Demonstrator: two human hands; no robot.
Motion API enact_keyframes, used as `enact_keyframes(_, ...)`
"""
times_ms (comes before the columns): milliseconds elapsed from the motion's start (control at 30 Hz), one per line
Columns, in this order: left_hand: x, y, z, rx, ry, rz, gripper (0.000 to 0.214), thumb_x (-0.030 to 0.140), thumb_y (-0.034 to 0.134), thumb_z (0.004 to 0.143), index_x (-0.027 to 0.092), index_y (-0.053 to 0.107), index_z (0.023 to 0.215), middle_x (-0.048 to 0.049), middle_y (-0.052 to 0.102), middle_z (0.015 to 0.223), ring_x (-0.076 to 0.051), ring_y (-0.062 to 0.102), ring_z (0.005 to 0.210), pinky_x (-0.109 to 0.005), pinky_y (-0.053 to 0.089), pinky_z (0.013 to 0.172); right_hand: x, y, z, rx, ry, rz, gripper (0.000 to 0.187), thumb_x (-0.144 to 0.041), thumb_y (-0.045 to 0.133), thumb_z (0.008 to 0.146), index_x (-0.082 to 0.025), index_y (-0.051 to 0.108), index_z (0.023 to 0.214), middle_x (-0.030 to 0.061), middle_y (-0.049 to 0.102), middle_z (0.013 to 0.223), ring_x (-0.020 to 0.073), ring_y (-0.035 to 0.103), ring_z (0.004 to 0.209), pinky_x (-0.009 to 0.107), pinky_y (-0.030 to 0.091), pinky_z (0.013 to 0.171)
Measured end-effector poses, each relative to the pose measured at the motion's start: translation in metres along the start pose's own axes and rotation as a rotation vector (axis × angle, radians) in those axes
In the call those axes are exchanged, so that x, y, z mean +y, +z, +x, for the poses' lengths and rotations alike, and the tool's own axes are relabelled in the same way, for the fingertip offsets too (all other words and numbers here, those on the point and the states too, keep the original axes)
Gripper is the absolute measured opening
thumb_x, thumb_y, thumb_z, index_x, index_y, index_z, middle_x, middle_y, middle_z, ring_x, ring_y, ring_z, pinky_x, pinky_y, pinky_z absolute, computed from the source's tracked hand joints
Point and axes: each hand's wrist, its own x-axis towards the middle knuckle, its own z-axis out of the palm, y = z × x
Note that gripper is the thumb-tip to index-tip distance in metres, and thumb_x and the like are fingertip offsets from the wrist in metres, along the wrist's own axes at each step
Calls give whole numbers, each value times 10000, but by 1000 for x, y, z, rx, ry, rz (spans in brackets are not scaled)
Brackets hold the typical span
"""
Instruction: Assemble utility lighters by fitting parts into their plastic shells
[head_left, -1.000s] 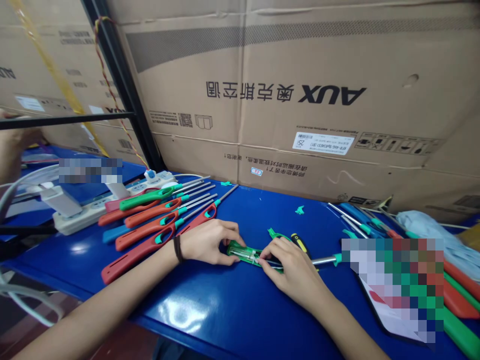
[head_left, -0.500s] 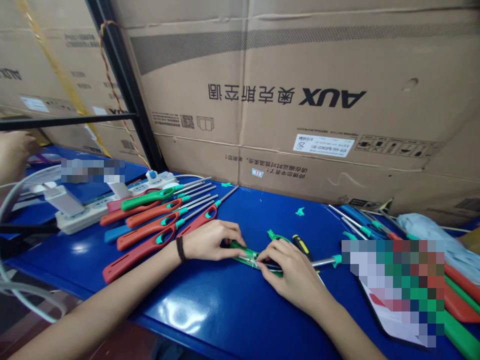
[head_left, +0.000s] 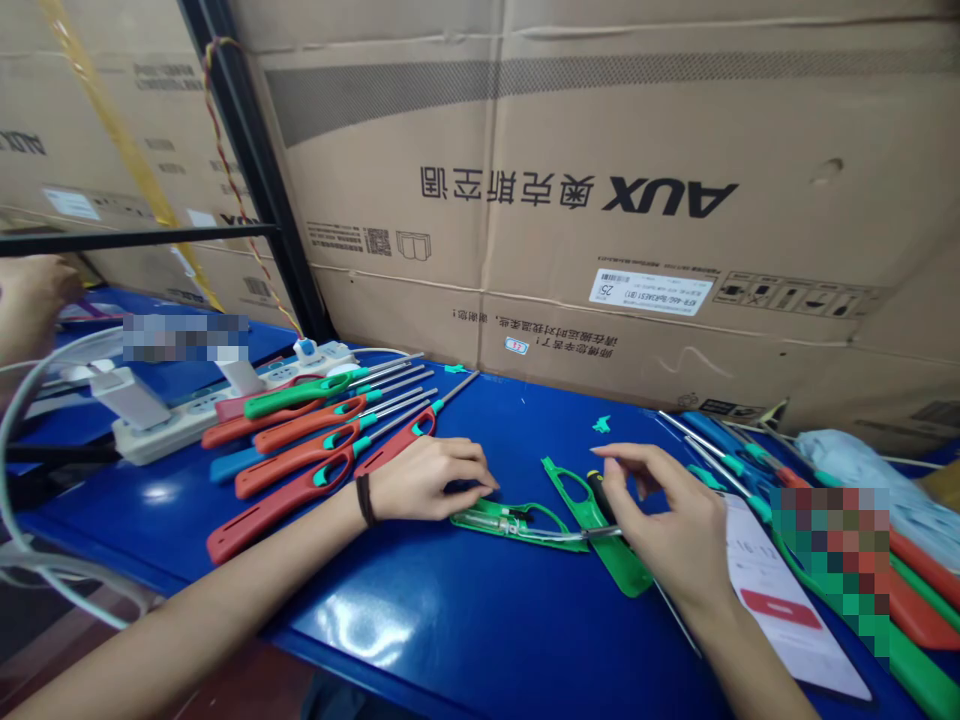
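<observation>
My left hand [head_left: 435,480] is closed over the left end of an opened green stick lighter [head_left: 551,540] lying on the blue table. A clear tank, a black part and a thin tube show inside its half shell. My right hand [head_left: 671,525] hovers to the right of it, index finger stretched out and thumb near its tip; I see nothing held between them. Under and beside that hand lie a loose green half shell [head_left: 626,565] with a trigger loop and a screwdriver [head_left: 596,485], mostly hidden. A metal tube [head_left: 679,618] sticks out below the right hand.
Several assembled stick lighters [head_left: 281,485] lie at the left, in front of a power strip [head_left: 150,435] with chargers. A phone [head_left: 795,610] and more lighters [head_left: 926,610] lie at the right. Cardboard boxes [head_left: 540,120] stand behind. Another person's hand [head_left: 37,290] is at far left.
My right hand has lifted off the green lighter's inside and moved right, with its fingers apart from the parts. The lighter's inside and the loose half shell are now uncovered. My left hand has barely moved.
</observation>
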Motion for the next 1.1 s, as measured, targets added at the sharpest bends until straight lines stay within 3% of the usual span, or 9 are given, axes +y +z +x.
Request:
enact_keyframes(100,2,1,1,48,0,-27,212,268,507,923,194,680,1020,-45,665,935,-151,615,864,-240,474,792,0,0,0,-87,-42,24,130,-167,545,819,-228,652,859,-18,622,696,137,516,601,274,399,610)
enact_keyframes(267,4,5,2,-5,2,-88,256,393,620,854,193,685,1001,-46,658,939,-164,608,866,-255,465,815,-5,14,-10,-494,-128,70,112,-176,569,838,-253,646,864,-3,657,829,179,581,805,347,425,790)
enact_keyframes(400,4,9,3,-58,-17,-134,263,405,627,846,204,687,1006,-44,650,943,-163,603,856,-239,460,796,-8,24,-18,-626,-124,66,46,-221,612,846,-250,648,853,-1,656,864,187,588,863,373,434,838)
enact_keyframes(700,0,14,6,-70,-165,-363,338,416,747,728,189,710,975,-41,652,878,-148,597,783,-229,456,720,-8,30,-21,-664,-90,89,70,-170,591,847,-217,619,803,0,636,822,183,567,815,359,432,777)
enact_keyframes(833,0,14,6,-74,-214,-412,297,389,709,779,176,707,986,-50,647,879,-141,593,771,-221,451,683,-9,33,-22,-650,-81,76,92,-128,601,811,-207,606,764,-10,631,779,181,565,791,341,421,739)
enact_keyframes(1100,-2,14,6,-82,-160,-444,255,351,689,807,176,705,991,-54,649,893,-150,584,806,-249,456,745,-14,33,-23,-608,-75,75,125,-98,625,752,-210,594,706,-22,634,730,169,579,750,335,409,756)
